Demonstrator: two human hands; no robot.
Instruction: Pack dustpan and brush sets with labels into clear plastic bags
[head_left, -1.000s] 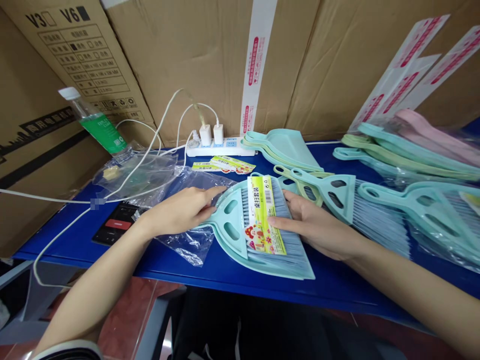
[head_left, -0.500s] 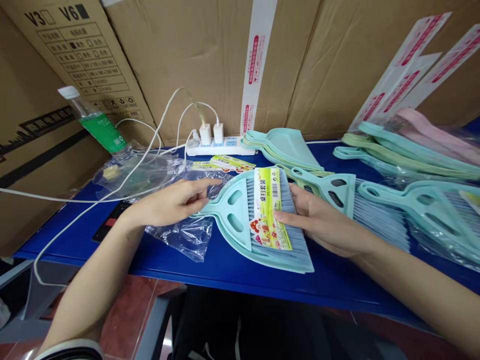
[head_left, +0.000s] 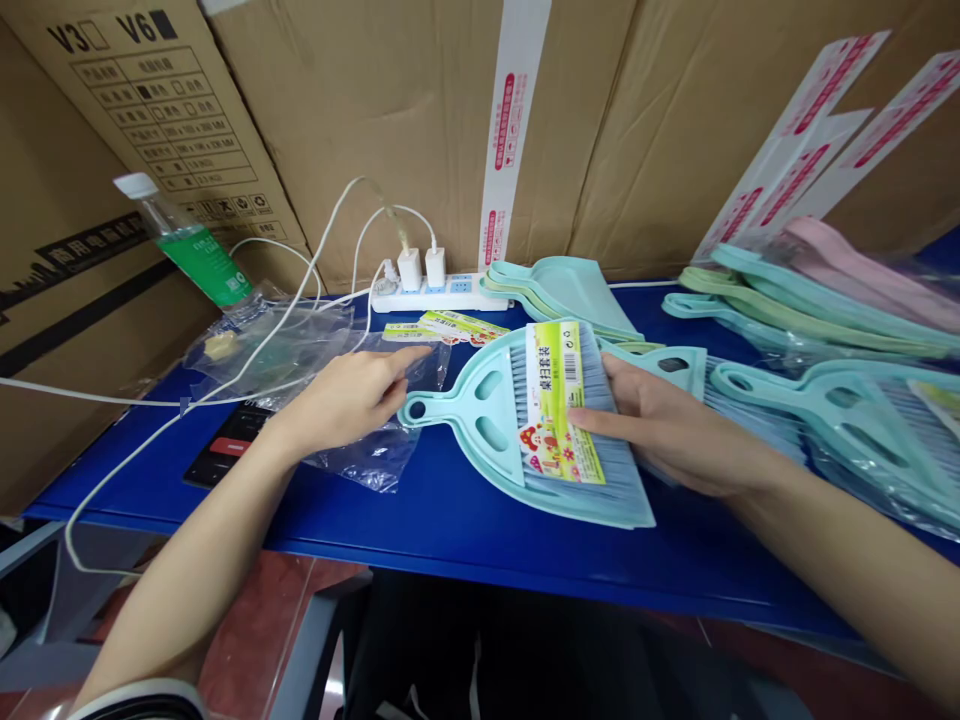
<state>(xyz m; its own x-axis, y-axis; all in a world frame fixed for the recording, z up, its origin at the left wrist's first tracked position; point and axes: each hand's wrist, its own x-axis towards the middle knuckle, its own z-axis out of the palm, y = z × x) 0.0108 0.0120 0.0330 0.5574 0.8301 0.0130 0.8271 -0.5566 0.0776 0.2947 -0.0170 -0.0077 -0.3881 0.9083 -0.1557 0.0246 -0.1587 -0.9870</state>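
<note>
My right hand [head_left: 667,420] grips the bristle side of a light-blue brush and dustpan set [head_left: 487,425], its thumb on the yellow-green label card [head_left: 562,400]. The brush lies in the dustpan, handles pointing left. Left of the handle ends, my left hand [head_left: 356,395] hovers over a clear plastic bag [head_left: 367,460]; its index finger points right, the other fingers are curled, and it looks apart from the set. Whether anything is between those curled fingers is hidden.
A power strip [head_left: 450,292] with chargers and loose white cables stands at the back. A green-labelled bottle [head_left: 202,262] and black phone [head_left: 225,445] are at left. More label cards [head_left: 457,325], stacked dustpans [head_left: 577,290], another brush set [head_left: 862,420] and bagged sets [head_left: 825,300] lie behind and right.
The brush set has shifted right and slightly up with my right hand. My left hand has come away from its handle and moved slightly left, uncovering more of the phone.
</note>
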